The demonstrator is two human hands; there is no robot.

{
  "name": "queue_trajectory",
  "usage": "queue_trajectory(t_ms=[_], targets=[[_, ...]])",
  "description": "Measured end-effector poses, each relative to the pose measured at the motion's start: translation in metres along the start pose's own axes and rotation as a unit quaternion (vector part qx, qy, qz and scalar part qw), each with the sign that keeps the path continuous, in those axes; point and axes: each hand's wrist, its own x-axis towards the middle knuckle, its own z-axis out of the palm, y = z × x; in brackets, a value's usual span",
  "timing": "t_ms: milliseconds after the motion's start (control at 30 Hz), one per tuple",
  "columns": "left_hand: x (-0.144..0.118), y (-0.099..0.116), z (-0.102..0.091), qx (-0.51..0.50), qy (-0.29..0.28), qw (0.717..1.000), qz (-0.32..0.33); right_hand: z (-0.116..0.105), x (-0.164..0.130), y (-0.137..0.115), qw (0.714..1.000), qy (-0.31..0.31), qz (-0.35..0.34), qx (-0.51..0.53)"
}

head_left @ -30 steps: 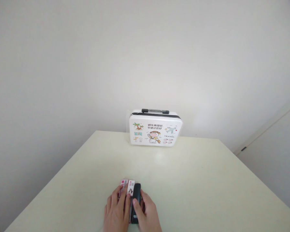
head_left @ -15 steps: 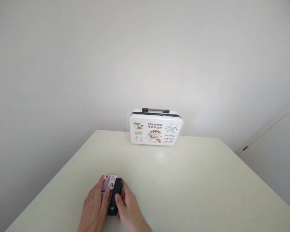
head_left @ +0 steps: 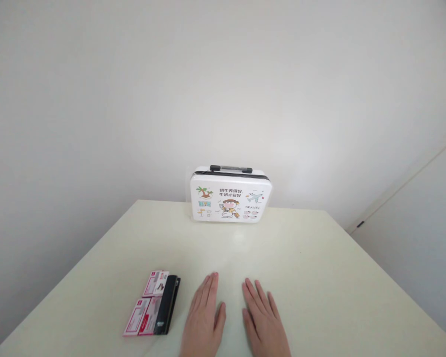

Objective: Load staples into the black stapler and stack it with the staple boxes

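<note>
Near the front edge of the pale counter (head_left: 319,277), both of the person's hands lie flat, palms down, side by side with a narrow strip of bare surface between them. Each is open with nothing in it: the left hand (head_left: 204,317) has its fingers straight and close together, pointing toward the far edge, with the thumb out toward the other hand; the right hand (head_left: 263,320) has its fingers slightly fanned and also pointing away from the person. Neither touches any object. Just beside the left hand, toward the counter's left edge, lies a small group of flat things set snugly against one another: a black stapler (head_left: 168,305), long and narrow, lying lengthwise from front to back and a little slanted, and on its left side two small pink and white staple boxes, one nearer the far edge (head_left: 155,283) and one nearer the front edge (head_left: 141,317), placed end to end and touching the stapler's side. The stapler is close to the left hand but clearly apart from it. At the far edge of the counter, roughly in the middle and well apart from the hands, a small white suitcase (head_left: 230,197) stands upright against the plain wall (head_left: 134,99), its black handle on top and its front printed with cartoon pictures, some Chinese characters and the word TRAVEL. A pale panel with a small dark handle (head_left: 412,218) stands off the counter's right side.
</note>
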Motion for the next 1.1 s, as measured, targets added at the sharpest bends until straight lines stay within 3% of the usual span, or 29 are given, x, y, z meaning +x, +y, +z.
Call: queue_trajectory(t_ms=[200, 600, 1100], targets=[[-0.003, -0.005, 0.01, 0.099, -0.013, 0.994, 0.034, 0.007, 0.002, -0.01, 0.997, 0.03, -0.01, -0.072], [-0.003, -0.005, 0.005, 0.092, -0.036, 0.995, 0.024, 0.008, 0.001, -0.009, 0.994, 0.041, -0.023, -0.1], [-0.004, -0.006, 0.005, 0.084, -0.02, 0.996, 0.03, 0.008, 0.001, -0.007, 0.996, 0.017, -0.018, -0.08]])
